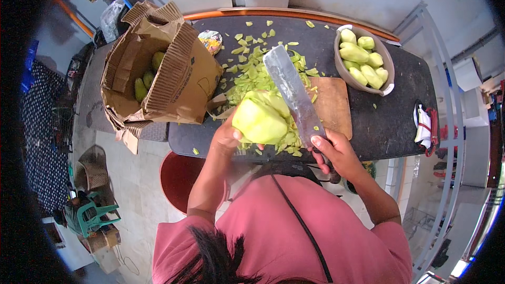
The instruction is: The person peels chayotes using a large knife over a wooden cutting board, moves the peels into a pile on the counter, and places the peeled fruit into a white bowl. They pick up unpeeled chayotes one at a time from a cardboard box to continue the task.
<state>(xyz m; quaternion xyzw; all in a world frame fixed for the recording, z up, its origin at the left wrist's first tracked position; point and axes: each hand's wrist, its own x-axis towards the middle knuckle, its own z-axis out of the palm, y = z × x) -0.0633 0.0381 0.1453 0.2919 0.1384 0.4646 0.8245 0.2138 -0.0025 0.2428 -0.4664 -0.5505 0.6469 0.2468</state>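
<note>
My left hand (228, 135) grips a large, pale green peeled fruit (260, 120), raised over the near edge of the dark table (378, 126). My right hand (335, 152) is closed round the handle of a cleaver (290, 90) with a broad blade, wet or smeared, pointing away from me just right of the fruit. Behind and beneath them lies a heap of green peel pieces (252, 75), partly over a wooden cutting board (333, 104). Several peeled pale green fruits (371, 75) fill a basin (343, 67) at the back right.
A torn cardboard box (189, 83) with several green fruits (146, 81) inside stands at the left. A reddish bucket (177, 181) is on the floor below the table's near edge. A white and red item (424, 128) lies at the right end, by a metal frame (453, 126).
</note>
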